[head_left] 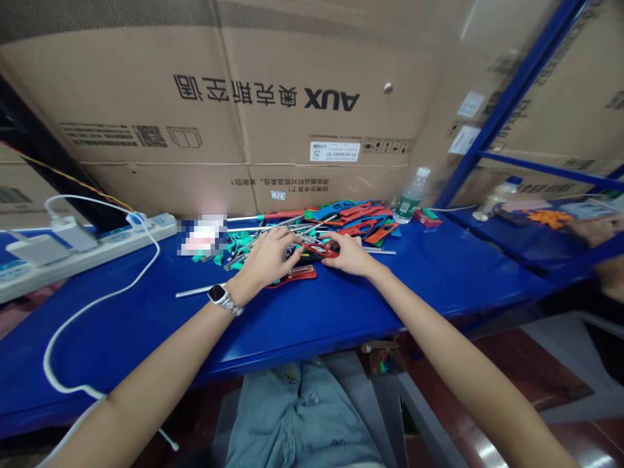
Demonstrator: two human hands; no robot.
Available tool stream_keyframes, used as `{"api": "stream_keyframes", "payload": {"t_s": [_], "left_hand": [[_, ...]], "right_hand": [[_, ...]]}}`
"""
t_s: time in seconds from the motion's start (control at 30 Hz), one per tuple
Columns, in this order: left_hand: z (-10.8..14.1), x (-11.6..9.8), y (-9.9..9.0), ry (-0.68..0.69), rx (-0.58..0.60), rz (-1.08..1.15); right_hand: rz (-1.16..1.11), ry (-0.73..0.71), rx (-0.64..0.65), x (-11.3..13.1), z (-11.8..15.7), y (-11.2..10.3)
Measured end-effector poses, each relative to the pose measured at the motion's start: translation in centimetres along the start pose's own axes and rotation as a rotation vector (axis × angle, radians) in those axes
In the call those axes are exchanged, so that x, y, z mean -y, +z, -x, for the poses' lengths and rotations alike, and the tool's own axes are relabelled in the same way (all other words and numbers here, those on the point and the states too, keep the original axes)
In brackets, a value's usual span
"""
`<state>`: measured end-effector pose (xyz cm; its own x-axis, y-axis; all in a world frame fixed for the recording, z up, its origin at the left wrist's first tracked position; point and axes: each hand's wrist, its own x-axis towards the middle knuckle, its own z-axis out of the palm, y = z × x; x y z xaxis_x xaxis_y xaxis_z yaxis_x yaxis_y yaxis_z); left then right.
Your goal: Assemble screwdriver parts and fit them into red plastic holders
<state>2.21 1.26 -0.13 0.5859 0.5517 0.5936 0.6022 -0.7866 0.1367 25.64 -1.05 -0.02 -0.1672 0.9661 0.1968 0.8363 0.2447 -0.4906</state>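
Note:
A red and black utility knife part lies between my two hands, just above the table front of a pile. My right hand pinches its right end between thumb and fingers. At its left end, the thumb and fingers of my left hand close in; their exact contact is hard to make out. Under and behind the left hand spreads a heap of teal plastic parts and metal strips. Red, orange and blue knife casings are piled behind the right hand. Nearer me rests a red knife casing.
A white power strip with chargers and a cable runs along the left. A water bottle and small red box stand at the right. A large cardboard box backs the blue table. A blue rack post rises at right.

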Motion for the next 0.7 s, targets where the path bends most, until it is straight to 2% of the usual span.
{"api": "stream_keyframes", "payload": {"t_s": [0.1,0.27,0.5,0.57,0.7], "left_hand": [[0.7,0.3,-0.2,-0.037,0.004,0.056],[1.2,1.0,-1.3,-0.097,-0.107,0.204],[2.0,0.5,-2.9,-0.029,-0.122,0.478],[2.3,0.2,-3.2,-0.070,-0.119,0.511],[3.4,0.6,-3.9,-0.245,-0.121,0.616]], "right_hand": [[-0.082,-0.076,-0.059,-0.3,-0.1,0.3],[-0.135,-0.298,-0.125,0.8,-0.2,0.4],[-0.017,-0.331,0.056,5.7,0.2,0.1],[-0.012,-0.358,0.068,6.8,0.2,0.2],[0.009,-0.396,0.074,8.3,0.0,0.6]]}}
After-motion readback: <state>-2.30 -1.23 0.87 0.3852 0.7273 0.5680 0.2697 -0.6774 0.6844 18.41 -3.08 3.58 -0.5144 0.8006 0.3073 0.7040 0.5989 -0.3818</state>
